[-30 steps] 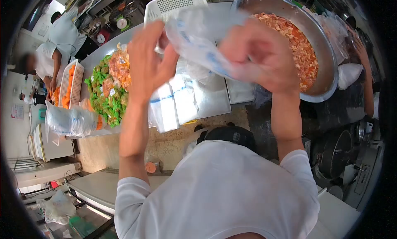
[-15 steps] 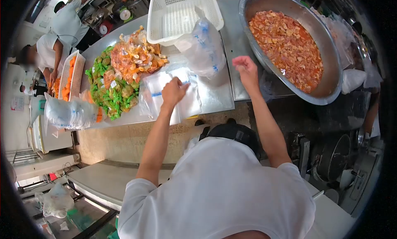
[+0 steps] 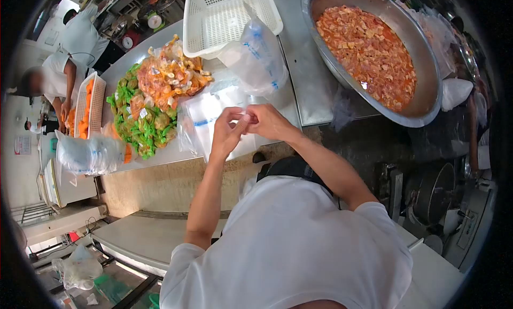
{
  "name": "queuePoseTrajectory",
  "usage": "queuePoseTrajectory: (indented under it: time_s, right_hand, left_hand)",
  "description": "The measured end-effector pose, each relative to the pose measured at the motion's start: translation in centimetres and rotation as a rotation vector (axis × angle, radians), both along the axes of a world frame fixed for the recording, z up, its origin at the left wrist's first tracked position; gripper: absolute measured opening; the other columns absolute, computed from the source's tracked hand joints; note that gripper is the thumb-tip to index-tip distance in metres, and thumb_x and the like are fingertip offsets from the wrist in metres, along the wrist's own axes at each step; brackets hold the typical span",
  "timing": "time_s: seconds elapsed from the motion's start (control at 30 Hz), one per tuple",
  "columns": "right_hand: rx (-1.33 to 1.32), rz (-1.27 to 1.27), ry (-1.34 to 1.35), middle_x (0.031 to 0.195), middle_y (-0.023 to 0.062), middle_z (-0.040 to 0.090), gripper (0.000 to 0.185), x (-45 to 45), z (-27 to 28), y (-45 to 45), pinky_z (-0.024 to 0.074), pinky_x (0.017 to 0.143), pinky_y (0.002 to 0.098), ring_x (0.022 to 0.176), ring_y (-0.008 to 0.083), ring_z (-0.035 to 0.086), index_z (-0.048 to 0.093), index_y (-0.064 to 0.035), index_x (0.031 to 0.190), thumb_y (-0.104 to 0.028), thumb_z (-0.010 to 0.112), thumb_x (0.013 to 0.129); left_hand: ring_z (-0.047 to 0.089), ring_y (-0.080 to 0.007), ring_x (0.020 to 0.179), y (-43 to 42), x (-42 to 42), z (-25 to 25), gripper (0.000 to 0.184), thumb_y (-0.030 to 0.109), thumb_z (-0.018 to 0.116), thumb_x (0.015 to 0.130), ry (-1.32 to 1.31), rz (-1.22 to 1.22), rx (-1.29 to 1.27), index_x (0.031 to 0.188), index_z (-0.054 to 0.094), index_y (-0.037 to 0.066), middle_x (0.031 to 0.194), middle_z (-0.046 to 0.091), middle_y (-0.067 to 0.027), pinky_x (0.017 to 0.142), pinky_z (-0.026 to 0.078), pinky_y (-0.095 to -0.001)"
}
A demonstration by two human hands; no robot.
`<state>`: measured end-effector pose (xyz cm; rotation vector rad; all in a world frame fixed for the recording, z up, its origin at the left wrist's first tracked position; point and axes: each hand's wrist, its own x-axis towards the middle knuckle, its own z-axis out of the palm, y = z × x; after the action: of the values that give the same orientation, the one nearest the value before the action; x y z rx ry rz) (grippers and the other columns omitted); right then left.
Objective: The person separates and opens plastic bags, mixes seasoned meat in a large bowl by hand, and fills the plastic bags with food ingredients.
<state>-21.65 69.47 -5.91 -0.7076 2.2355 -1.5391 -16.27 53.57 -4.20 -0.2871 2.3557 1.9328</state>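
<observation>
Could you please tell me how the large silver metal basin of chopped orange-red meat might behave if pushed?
The basin would probably feel heavy, given the broad mass of meat inside. Its metal looks stiff, so it should hardly flex. The meat looks wet and glossy, so it may slosh.

A shiny grey metal table [image 3: 312, 100] carried a white perforated plastic basket [image 3: 233, 17], with a puffed, blue-printed clear plastic bag [image 3: 262, 63] just beside it. Knotted plastic bags with orange contents [image 3: 168, 76] touched a heap of green-topped plastic bags [image 3: 140, 116]. Flat clear plastic bags (blue-striped) [image 3: 200, 119] lay near the front edge; a big oval-looking metal basin [image 3: 427, 92] stood at right.
</observation>
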Motion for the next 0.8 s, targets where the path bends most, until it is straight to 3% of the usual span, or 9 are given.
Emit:
queuePoseTrajectory:
  time_s: [0.17, 0.33, 0.43, 0.5, 0.6, 0.63, 0.67, 0.77, 0.8]
  right_hand:
    - [-0.116, -0.280, -0.040, 0.063, -0.0018, 0.049, 0.030, -0.1, 2.0, 3.8, 0.0410, 0.056, 0.0299, 0.061, 0.0097, 0.046, 0.054, -0.0006, 0.074, -0.020, 0.076, 0.083]
    - [-0.151, -0.164, -0.093, 0.066, -0.0030, 0.054, 0.026, -0.1, 6.3, 5.4, 0.0412, 0.056, 0.0262, 0.064, 0.0054, 0.048, 0.057, -0.0013, 0.076, -0.020, 0.074, 0.085]
    - [-0.055, -0.221, -0.064, 0.065, -0.0003, 0.056, 0.027, 0.7, 7.1, 5.7, 0.0401, 0.054, 0.0261, 0.062, 0.0056, 0.048, 0.057, -0.0020, 0.073, -0.019, 0.075, 0.083]
    - [-0.057, -0.286, -0.073, 0.059, 0.0022, 0.053, 0.030, 1.4, 6.5, 5.6, 0.0400, 0.053, 0.0294, 0.058, 0.0089, 0.047, 0.055, -0.0016, 0.070, -0.020, 0.076, 0.080]
    - [-0.132, -0.155, 0.126, 0.061, -0.0048, 0.049, 0.033, 1.9, 5.0, 5.6, 0.0372, 0.052, 0.0245, 0.061, 0.0035, 0.044, 0.050, -0.0054, 0.064, -0.014, 0.077, 0.082]
    - [-0.202, -0.309, 0.079, 0.060, -0.0047, 0.048, 0.036, 1.7, 5.1, 5.8, 0.0367, 0.052, 0.0246, 0.060, 0.0047, 0.043, 0.048, -0.0061, 0.063, -0.015, 0.078, 0.080]
    - [-0.270, -0.460, 0.031, 0.059, -0.0046, 0.046, 0.039, 1.1, 5.2, 6.4, 0.0362, 0.052, 0.0247, 0.058, 0.0059, 0.041, 0.045, -0.0068, 0.062, -0.016, 0.080, 0.078]
    - [-0.344, -0.726, 0.168, 0.064, -0.0044, 0.050, 0.038, -2.5, 7.4, 9.6, 0.0397, 0.055, 0.0253, 0.059, 0.0069, 0.043, 0.046, -0.0098, 0.064, -0.016, 0.082, 0.076]
    - [-0.563, -0.656, 0.176, 0.069, -0.0030, 0.052, 0.034, -2.9, 10.1, 9.6, 0.0424, 0.056, 0.0263, 0.060, 0.0074, 0.047, 0.047, -0.0098, 0.068, -0.014, 0.080, 0.078]
  left_hand:
    - [0.065, -0.0176, 0.077, -1.0, -1.4, 2.6, 0.018, 0.022, 0.053, 0.098, -0.003, 0.242, 0.834, 0.096, 0.059, 0.006, 0.086, 0.066, -0.0073, 0.067, 0.052, -0.0298]
    - [0.065, -0.0184, 0.080, 2.3, -1.9, 6.0, 0.029, 0.032, 0.050, 0.099, -0.069, -0.142, 0.258, 0.100, 0.058, 0.004, 0.093, 0.065, -0.0094, 0.065, 0.051, -0.0296]
    - [0.064, -0.0166, 0.081, 2.4, -1.5, 4.8, 0.032, 0.033, 0.050, 0.101, -0.088, -0.070, 0.460, 0.103, 0.059, 0.003, 0.098, 0.066, -0.0092, 0.066, 0.051, -0.0297]
    - [0.065, -0.0176, 0.083, 3.4, -0.6, 4.8, 0.028, 0.028, 0.048, 0.100, -0.108, -0.137, 0.389, 0.100, 0.059, 0.003, 0.098, 0.066, -0.0101, 0.067, 0.052, -0.0307]
    - [0.065, -0.0210, 0.089, 4.3, -0.8, 4.4, 0.024, 0.025, 0.050, 0.097, -0.029, -0.015, 0.552, 0.102, 0.060, 0.004, 0.096, 0.066, -0.0103, 0.076, 0.054, -0.0370]
    - [0.065, -0.0224, 0.091, 4.4, -1.1, 4.4, 0.024, 0.025, 0.051, 0.095, 0.018, 0.065, 0.650, 0.103, 0.060, 0.004, 0.095, 0.066, -0.0101, 0.080, 0.054, -0.0399]
    - [0.063, -0.0240, 0.097, 3.2, -1.4, 5.0, 0.017, 0.018, 0.053, 0.090, -0.011, 0.023, 1.003, 0.099, 0.060, 0.005, 0.094, 0.065, -0.0099, 0.086, 0.051, -0.0453]
    - [0.060, -0.0209, 0.089, 0.5, -1.9, 8.5, 0.015, 0.017, 0.055, 0.089, 0.043, -0.623, 1.250, 0.095, 0.060, 0.005, 0.087, 0.062, -0.0081, 0.083, 0.048, -0.0419]
    - [0.058, -0.0179, 0.083, 0.9, -1.9, 10.9, 0.013, 0.017, 0.054, 0.090, 0.134, -0.568, 0.866, 0.092, 0.058, 0.005, 0.083, 0.059, -0.0056, 0.077, 0.046, -0.0369]
